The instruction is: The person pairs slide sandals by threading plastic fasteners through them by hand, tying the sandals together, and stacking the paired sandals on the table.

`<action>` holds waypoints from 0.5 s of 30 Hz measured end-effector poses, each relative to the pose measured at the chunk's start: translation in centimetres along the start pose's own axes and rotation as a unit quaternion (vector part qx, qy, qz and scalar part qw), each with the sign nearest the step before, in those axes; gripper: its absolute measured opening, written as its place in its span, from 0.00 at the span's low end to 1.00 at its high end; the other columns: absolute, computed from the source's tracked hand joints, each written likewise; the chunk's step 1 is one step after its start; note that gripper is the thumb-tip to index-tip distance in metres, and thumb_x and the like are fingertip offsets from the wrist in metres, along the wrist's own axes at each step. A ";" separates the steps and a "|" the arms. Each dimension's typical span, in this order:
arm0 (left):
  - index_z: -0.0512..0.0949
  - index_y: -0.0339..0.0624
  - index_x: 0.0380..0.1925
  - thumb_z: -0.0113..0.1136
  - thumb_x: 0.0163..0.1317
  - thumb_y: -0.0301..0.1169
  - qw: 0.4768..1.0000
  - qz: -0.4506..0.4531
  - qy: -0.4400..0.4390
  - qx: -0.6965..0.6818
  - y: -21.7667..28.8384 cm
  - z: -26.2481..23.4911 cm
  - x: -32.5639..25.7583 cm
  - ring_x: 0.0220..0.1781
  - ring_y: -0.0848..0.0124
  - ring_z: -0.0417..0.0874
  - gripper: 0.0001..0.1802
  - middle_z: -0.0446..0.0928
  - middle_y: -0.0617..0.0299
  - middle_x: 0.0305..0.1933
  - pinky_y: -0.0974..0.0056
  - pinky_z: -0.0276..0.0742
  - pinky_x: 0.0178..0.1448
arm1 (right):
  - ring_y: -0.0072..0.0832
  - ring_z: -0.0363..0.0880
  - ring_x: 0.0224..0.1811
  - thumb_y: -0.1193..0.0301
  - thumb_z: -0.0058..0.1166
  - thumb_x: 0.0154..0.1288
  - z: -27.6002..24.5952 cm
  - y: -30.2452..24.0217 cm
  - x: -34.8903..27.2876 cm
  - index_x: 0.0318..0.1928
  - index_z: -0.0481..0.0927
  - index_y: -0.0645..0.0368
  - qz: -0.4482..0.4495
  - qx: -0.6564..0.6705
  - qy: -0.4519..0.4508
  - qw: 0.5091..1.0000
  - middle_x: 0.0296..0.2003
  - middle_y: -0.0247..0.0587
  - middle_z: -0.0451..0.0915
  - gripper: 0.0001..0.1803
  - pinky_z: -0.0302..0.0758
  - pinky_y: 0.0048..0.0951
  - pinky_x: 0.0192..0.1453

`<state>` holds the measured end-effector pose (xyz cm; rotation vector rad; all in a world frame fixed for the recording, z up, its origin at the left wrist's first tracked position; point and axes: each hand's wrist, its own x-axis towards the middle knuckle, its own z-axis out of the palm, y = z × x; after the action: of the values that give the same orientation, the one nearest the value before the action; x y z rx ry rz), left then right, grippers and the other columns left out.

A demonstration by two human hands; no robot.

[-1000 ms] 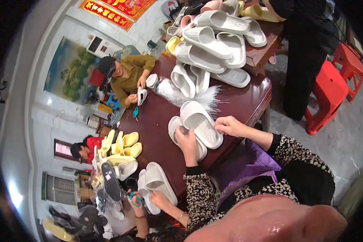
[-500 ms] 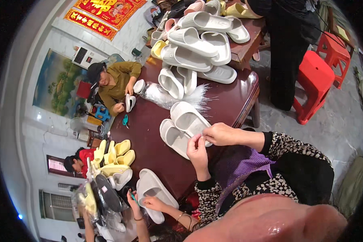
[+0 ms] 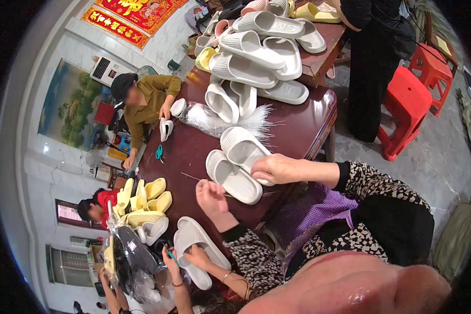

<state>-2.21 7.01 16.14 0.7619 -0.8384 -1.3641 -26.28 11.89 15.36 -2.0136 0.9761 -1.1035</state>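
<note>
A pair of white slippers [image 3: 234,166] lies on the dark red table [image 3: 303,123] in front of me. My right hand [image 3: 278,168] presses down on the near edge of the pair, gripping the right-hand slipper. My left hand [image 3: 211,195] hovers just left of the pair, its fingers pinched on a thin pale strand [image 3: 191,177] that runs across the tabletop. Both forearms wear black-and-white patterned sleeves.
A clear bag of white bristly ties [image 3: 222,119] and a heap of white slippers [image 3: 256,57] lie farther back. Yellow slippers [image 3: 144,196] are stacked at the left. A co-worker's hands [image 3: 193,256] handle white slippers below. Another person [image 3: 146,104] holds a slipper; red stools [image 3: 413,99] stand at the right.
My left hand has drawn away from the slipper pair to the left, pulling the thin strand. My right hand stays on the pair.
</note>
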 end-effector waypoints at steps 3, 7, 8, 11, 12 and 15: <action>0.70 0.41 0.31 0.48 0.63 0.26 0.996 -0.047 -0.053 -0.061 0.8 -5.1 2.3 0.16 0.77 0.61 0.02 0.63 0.66 0.16 0.70 0.60 0.21 | 0.46 0.77 0.37 0.66 0.50 0.61 0.3 -0.1 1.7 0.36 0.77 0.61 -0.022 -0.028 -0.002 0.999 0.31 0.51 0.77 0.11 0.73 0.41 0.42; 0.70 0.41 0.32 0.48 0.64 0.27 0.990 -0.095 -0.040 -0.095 -0.9 -8.4 3.9 0.14 0.77 0.59 0.03 0.61 0.67 0.15 0.69 0.58 0.19 | 0.45 0.75 0.39 0.63 0.51 0.61 1.2 1.9 4.0 0.45 0.74 0.58 -0.038 -0.172 -0.061 0.982 0.35 0.47 0.76 0.16 0.71 0.42 0.44; 0.70 0.41 0.32 0.48 0.64 0.27 0.992 -0.101 -0.004 -0.082 -1.3 -8.4 3.7 0.14 0.77 0.59 0.03 0.61 0.67 0.15 0.69 0.57 0.19 | 0.45 0.75 0.40 0.62 0.51 0.61 1.2 2.0 4.6 0.46 0.74 0.57 -0.038 -0.206 -0.077 0.975 0.35 0.47 0.76 0.16 0.71 0.42 0.44; 0.69 0.41 0.32 0.48 0.63 0.27 0.992 -0.110 0.041 -0.047 -2.0 -7.9 3.5 0.14 0.77 0.59 0.03 0.61 0.67 0.15 0.69 0.58 0.19 | 0.44 0.75 0.41 0.62 0.50 0.60 1.5 2.3 6.7 0.48 0.73 0.55 -0.038 -0.269 -0.118 0.955 0.37 0.46 0.76 0.17 0.70 0.42 0.46; 0.69 0.41 0.32 0.48 0.63 0.28 0.992 -0.114 0.046 -0.022 -2.1 -7.2 3.5 0.14 0.77 0.59 0.03 0.61 0.67 0.15 0.69 0.58 0.19 | 0.44 0.75 0.41 0.62 0.50 0.60 1.5 2.3 7.4 0.47 0.74 0.55 -0.040 -0.286 -0.116 0.951 0.36 0.47 0.76 0.17 0.70 0.42 0.45; 0.69 0.41 0.32 0.48 0.63 0.28 0.990 -0.117 0.072 0.011 -1.9 -6.7 3.3 0.15 0.77 0.60 0.03 0.62 0.67 0.15 0.69 0.59 0.19 | 0.44 0.77 0.40 0.63 0.51 0.59 2.2 1.8 8.5 0.46 0.75 0.55 -0.048 -0.313 -0.116 0.941 0.34 0.50 0.78 0.16 0.72 0.41 0.45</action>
<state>2.66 3.51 11.34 0.9878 -0.6673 -1.4883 -21.69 4.24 16.44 -2.6469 1.2165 -0.6122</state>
